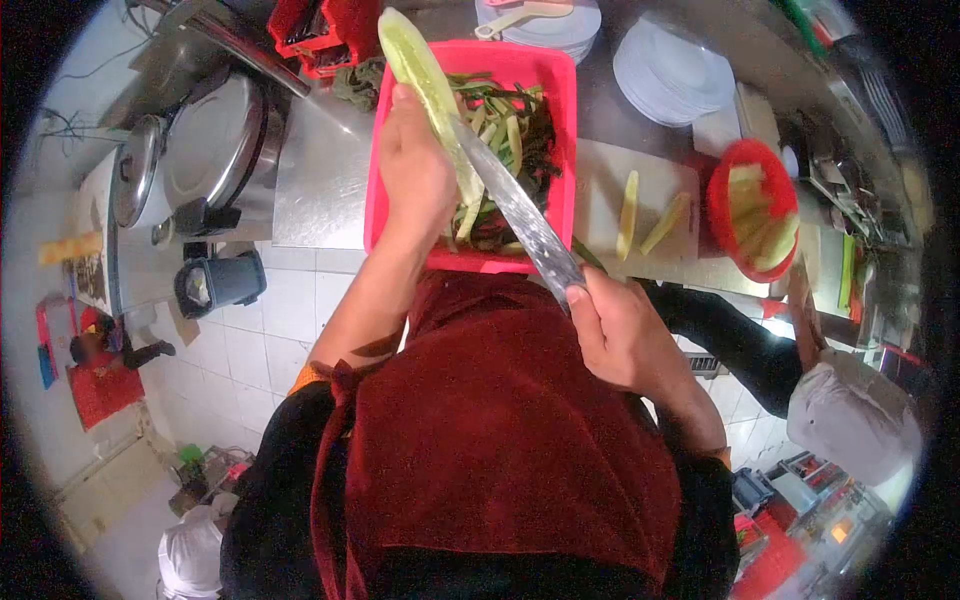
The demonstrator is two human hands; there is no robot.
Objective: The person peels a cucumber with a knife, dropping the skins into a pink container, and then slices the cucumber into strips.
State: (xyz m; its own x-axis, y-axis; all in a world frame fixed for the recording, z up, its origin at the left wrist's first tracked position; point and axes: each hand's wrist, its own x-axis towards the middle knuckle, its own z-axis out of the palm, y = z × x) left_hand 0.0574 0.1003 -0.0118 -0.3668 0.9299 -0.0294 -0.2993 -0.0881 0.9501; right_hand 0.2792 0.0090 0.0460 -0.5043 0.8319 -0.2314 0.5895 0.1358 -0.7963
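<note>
Left hand (415, 170) fingers wrapped round a peeled cucumber (420, 75), upper centre of frame, over the pink tub (372, 180) of peelings. Right hand (625, 335) clenched on the knife (515, 210), blade against it. I judge it wet, slippery, firm; grip mid-length.

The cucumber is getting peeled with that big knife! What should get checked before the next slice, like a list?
1. Left hand grips the cucumber: ok.
2. Right hand holds the knife handle: ok.
3. Blade lies against the cucumber: ok.
4. Left fingers out of the blade's path: cannot tell, hidden behind the cucumber.
5. Pink tub sits underneath to catch peels: ok.
6. Cutting board has room beside the cut strips: ok.
</note>
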